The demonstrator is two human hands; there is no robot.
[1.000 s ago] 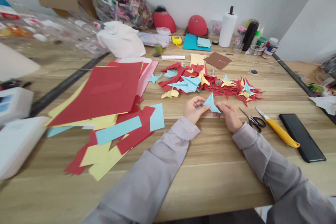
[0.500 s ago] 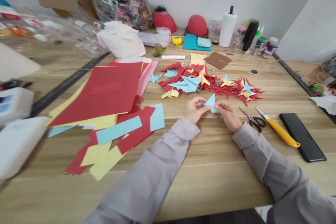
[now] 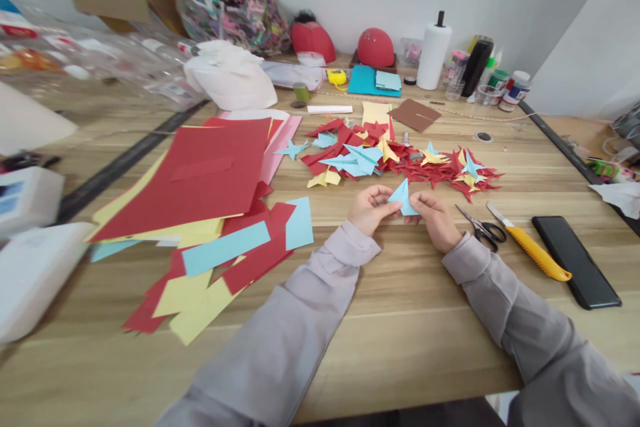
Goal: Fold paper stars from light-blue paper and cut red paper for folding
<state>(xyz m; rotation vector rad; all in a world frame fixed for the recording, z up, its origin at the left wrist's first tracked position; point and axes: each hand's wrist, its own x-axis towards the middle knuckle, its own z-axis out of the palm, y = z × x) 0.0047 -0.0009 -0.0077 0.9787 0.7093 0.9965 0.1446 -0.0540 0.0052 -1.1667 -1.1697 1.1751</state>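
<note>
Near the centre of the frame, a folded light-blue paper [image 3: 401, 195] comes to a compact point, pinched by the left hand [image 3: 367, 213] and right hand [image 3: 443, 221]; fingertips probably hide its lower folds. Just above lie folded paper shapes [image 3: 356, 160]; scissors [image 3: 484, 227] lie right.

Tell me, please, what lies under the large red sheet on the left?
Yellow paper peeks out below the large red sheet; whatever its middle covers cannot be seen.

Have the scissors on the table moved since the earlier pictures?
No. Judged against the yellow knife on their right, the scissors lie in the same place.
</note>
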